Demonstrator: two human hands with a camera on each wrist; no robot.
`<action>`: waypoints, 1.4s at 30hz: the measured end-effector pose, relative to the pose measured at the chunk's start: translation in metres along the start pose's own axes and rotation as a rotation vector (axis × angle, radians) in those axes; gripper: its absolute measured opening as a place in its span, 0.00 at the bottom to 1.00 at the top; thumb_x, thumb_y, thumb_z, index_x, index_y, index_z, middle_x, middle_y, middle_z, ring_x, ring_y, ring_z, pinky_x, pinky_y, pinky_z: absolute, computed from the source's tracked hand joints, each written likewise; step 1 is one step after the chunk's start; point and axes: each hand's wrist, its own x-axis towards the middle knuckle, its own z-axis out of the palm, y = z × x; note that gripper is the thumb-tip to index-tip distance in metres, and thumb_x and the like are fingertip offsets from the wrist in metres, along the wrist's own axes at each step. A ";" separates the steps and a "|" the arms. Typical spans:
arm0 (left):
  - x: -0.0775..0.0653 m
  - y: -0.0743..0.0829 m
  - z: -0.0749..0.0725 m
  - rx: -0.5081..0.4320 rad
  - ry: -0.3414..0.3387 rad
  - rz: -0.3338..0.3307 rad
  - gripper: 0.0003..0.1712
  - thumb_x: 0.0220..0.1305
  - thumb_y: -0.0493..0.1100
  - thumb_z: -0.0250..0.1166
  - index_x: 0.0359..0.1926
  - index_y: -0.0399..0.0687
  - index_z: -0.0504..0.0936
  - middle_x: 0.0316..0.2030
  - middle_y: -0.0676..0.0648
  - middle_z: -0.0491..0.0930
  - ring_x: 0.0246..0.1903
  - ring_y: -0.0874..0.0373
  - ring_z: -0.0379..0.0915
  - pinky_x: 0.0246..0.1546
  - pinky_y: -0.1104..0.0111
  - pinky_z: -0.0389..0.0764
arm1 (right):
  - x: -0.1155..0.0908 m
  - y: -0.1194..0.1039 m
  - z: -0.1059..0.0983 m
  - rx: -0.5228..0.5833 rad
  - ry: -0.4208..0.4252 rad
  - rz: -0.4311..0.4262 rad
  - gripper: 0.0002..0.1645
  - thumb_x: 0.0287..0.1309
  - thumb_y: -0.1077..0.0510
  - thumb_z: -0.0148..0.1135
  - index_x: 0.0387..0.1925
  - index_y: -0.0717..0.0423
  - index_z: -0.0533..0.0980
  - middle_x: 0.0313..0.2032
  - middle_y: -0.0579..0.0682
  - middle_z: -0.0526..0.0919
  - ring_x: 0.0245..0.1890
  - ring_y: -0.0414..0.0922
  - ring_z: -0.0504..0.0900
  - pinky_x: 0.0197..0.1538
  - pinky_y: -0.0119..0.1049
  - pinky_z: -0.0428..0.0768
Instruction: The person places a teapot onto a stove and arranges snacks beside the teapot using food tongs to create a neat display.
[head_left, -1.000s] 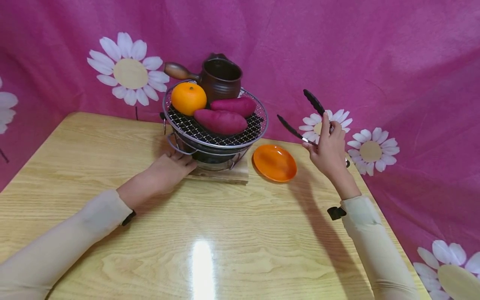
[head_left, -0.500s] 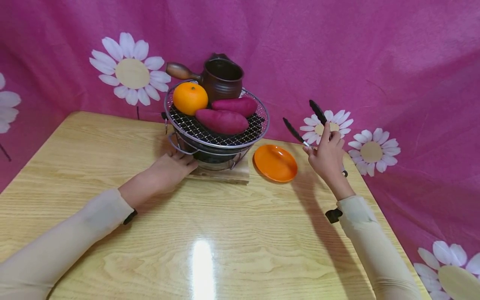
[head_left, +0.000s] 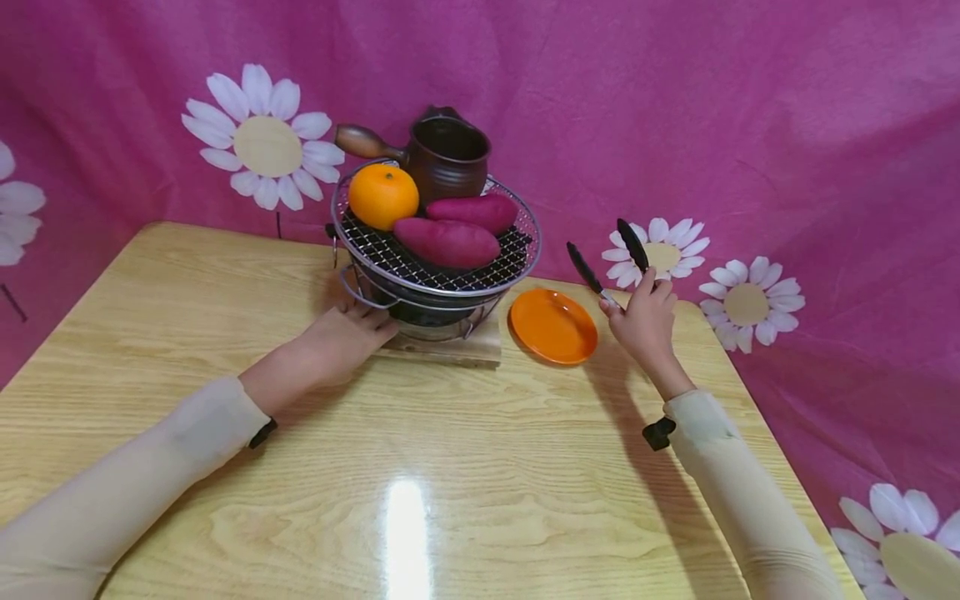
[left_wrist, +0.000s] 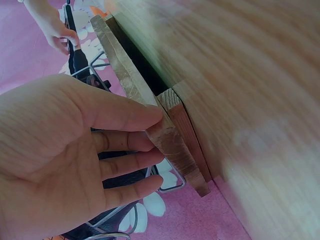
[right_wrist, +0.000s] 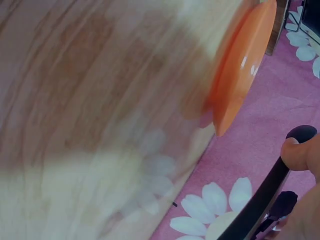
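Note:
My left hand [head_left: 339, 343] holds the front left edge of a wooden board [head_left: 450, 353] beneath a round tabletop grill [head_left: 431, 304]. In the left wrist view the thumb lies along the board's edge [left_wrist: 175, 145], with the other fingers on its upper side. Black-tipped tongs [head_left: 632, 243] are gripped in my right hand [head_left: 645, 321], raised over the table's right side, their arms spread with nothing between them. On the grill's wire mesh sit an orange [head_left: 383, 197], two purple sweet potatoes [head_left: 446, 243] and a dark brown side-handled pot [head_left: 450, 171].
An orange plate [head_left: 553, 327] lies between the grill and my right hand. The wooden table [head_left: 315, 483] ends at a pink curtain [head_left: 540, 108] with white daisies, behind and to the right.
My right hand has lowered and drawn slightly left with the tongs, whose arms now stand a little closer together. My left hand stays on the board.

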 end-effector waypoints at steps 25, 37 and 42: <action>-0.001 0.001 -0.001 -0.009 -0.016 -0.017 0.21 0.67 0.26 0.55 0.57 0.46 0.79 0.61 0.39 0.77 0.59 0.39 0.73 0.51 0.49 0.80 | -0.001 0.009 0.017 0.014 -0.139 0.209 0.60 0.65 0.41 0.63 0.76 0.74 0.44 0.69 0.80 0.53 0.66 0.76 0.58 0.63 0.70 0.68; -0.001 0.002 -0.005 -0.026 -0.021 -0.020 0.22 0.68 0.25 0.54 0.58 0.46 0.79 0.63 0.38 0.76 0.62 0.38 0.73 0.56 0.47 0.79 | 0.000 0.010 0.029 -0.017 -0.158 0.221 0.56 0.64 0.40 0.63 0.72 0.75 0.49 0.64 0.79 0.58 0.63 0.74 0.62 0.60 0.69 0.71; -0.001 0.001 -0.004 -0.021 0.016 -0.008 0.22 0.68 0.25 0.55 0.57 0.46 0.80 0.63 0.38 0.77 0.62 0.38 0.73 0.55 0.47 0.79 | 0.001 0.011 0.033 -0.020 -0.172 0.229 0.56 0.64 0.39 0.62 0.72 0.74 0.50 0.64 0.78 0.59 0.62 0.74 0.63 0.60 0.67 0.72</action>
